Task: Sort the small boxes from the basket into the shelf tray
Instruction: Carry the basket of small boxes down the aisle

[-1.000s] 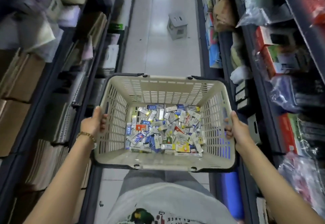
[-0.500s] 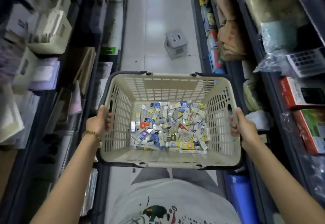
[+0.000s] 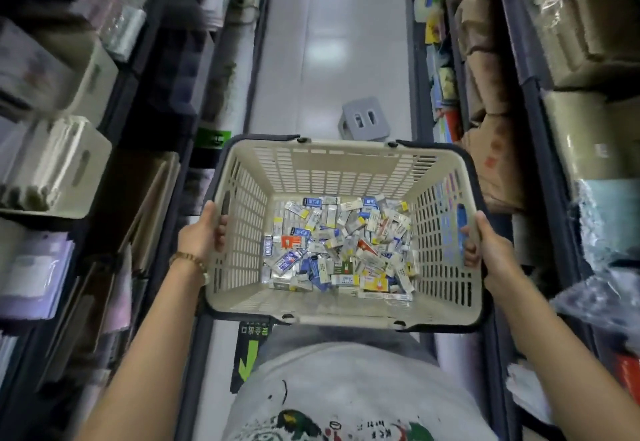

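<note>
Still gripping, the left hand (image 3: 202, 232) and right hand (image 3: 485, 250) curl round the basket (image 3: 346, 144) rims. Print on the small boxes (image 3: 339, 253) is unreadable; the grey stool (image 3: 363, 122) lies closer than before.

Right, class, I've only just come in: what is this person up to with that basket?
A person stands in a narrow aisle between stocked shelves, holding a beige basket in front of them. The left hand grips its left rim and the right hand its right rim. A jumbled heap of small boxes lies on its floor. No box is being taken out yet. A grey stool stands ahead.
</note>
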